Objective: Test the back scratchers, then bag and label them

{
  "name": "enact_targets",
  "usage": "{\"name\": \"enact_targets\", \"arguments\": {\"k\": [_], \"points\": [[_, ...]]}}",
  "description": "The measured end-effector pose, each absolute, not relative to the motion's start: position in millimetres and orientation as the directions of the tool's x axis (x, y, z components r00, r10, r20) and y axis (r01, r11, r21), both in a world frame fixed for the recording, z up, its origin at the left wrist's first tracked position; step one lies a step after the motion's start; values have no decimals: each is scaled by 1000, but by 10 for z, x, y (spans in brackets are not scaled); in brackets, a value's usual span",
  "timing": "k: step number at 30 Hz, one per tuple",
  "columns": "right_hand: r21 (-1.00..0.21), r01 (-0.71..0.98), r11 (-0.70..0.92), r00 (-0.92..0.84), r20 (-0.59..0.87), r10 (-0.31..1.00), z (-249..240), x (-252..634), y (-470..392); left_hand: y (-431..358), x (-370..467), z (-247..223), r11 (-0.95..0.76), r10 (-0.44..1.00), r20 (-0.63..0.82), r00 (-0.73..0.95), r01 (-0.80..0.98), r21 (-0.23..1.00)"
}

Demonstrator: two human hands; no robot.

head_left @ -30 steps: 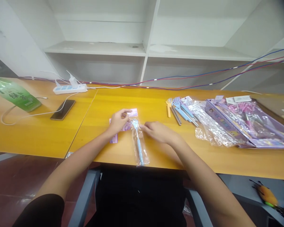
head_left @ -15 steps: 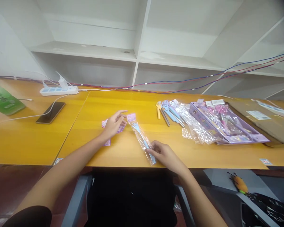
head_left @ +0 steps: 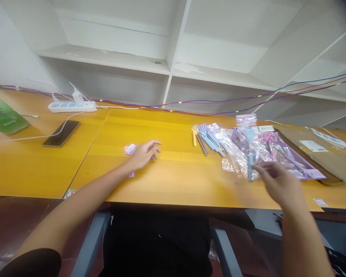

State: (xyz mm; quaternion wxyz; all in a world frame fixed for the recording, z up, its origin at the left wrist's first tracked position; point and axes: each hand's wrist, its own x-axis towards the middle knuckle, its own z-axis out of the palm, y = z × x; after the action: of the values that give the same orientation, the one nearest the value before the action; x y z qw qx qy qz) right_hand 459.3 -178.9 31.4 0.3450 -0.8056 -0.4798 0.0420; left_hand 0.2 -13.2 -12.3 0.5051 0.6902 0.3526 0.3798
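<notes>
One bagged blue scratcher [head_left: 250, 158] done, pinched in right hand [head_left: 280, 182] near purple box [head_left: 310, 173]; left hand [head_left: 144, 154] empty, fingers loose; loose scratchers [head_left: 208, 142] unbagged

Yellow wooden table before you, its seam running off toward eleven o'clock [head_left: 161, 184]. At your ten: green plastic bottle [head_left: 7, 115]; flat dark smartphone [head_left: 65, 135]. At eleven: white rectangular power strip [head_left: 72, 107]; small purple printed cards [head_left: 129, 149]. At one: yellow, grey and blue claw-headed sticks [head_left: 209, 142]. At two: crumpled clear plastic bags [head_left: 233, 154]; purple cardboard tray [head_left: 313, 174]; flat brown cardboard box [head_left: 328, 165].
</notes>
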Motion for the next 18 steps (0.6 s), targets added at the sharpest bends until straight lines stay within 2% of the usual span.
{"name": "enact_targets", "arguments": {"k": [2,6,8,12,18], "points": [[-530,748,-400,616,329,716,536,4992,-1678,-135,11,-130,-251,865,171,472,112,961],[-484,658,-577,724,196,661,983,5555,-1308,-136,6,-130,-281,854,177,490,145,949],[-435,668,-604,733,245,635,1141,5631,-1123,-131,-7,-135,-304,849,183,496,175,936],[-431,787,-442,598,354,719,1241,5325,-822,-110,-28,-165,-335,841,189,506,214,918],[-374,899,-228,351,302,886,981,4438,-301,-93,-36,-175,-336,840,172,514,245,909]]}}
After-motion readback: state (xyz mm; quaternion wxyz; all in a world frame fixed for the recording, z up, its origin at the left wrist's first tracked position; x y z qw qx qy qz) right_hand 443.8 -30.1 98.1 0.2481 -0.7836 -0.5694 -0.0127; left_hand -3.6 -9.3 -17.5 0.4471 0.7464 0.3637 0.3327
